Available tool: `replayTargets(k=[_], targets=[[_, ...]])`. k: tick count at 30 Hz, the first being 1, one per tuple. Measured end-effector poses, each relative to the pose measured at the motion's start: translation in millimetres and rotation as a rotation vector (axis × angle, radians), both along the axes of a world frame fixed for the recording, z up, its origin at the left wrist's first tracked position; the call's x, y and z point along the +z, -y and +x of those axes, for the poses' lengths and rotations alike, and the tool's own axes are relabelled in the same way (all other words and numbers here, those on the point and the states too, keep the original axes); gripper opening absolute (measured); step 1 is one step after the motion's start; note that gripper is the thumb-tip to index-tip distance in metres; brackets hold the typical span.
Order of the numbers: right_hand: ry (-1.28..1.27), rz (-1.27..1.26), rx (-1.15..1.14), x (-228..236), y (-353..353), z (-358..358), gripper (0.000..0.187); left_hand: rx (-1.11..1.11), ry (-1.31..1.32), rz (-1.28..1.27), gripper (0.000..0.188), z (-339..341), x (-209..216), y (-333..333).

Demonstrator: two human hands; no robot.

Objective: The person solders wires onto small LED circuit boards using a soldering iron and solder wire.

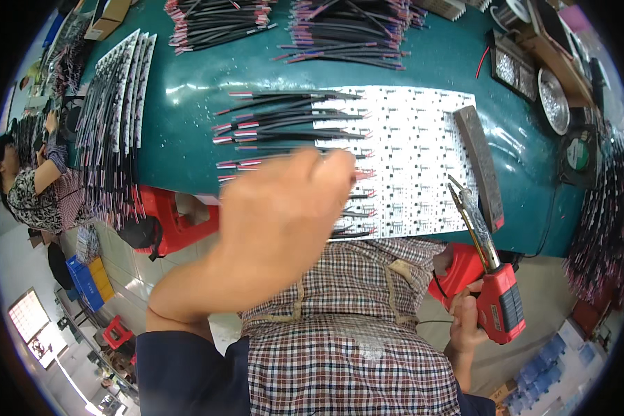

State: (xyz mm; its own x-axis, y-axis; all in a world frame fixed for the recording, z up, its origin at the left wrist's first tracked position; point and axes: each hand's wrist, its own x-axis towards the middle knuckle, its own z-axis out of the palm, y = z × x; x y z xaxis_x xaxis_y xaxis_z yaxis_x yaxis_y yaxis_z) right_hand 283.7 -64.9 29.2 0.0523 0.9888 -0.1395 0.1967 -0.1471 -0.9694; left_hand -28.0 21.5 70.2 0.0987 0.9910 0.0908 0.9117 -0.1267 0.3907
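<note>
My left hand [284,215] is closed in a pinch over the left edge of a white circuit board panel [423,152], slightly blurred. Red wire ends show at its fingertips, and it grips a black cable that it mostly hides. Several other black cables [291,118] with red and white stripped ends lie in a row across that edge. In my right hand [466,326] is a red soldering gun [504,305], held by its handle right of my apron. Its long metal tip points up over the panel's lower right corner.
A dark metal bar [480,166] lies along the panel's right side. Bundles of cables [347,31] sit at the back of the green table [180,125]. Wired panels [128,90] hang over its left edge. A metal dish [553,100] and small fan [579,156] stand right. Another person [41,180] sits left.
</note>
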Motion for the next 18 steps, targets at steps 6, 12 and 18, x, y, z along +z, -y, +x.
replayTargets(k=[6, 12, 18], targets=[[-0.108, 0.021, -0.018, 10, -16, -4, 0.023, -0.085, -0.143, 0.338, 0.010, -20, -20, -90], [-0.104, -0.044, -0.089, 13, -14, -6, 0.023, -0.025, -0.174, 0.241, 0.015, -31, -43, -126], [-0.091, -0.064, -0.067, 14, -23, -10, 0.026, 0.192, -0.512, 0.360, 0.022, -128, -32, -132]])
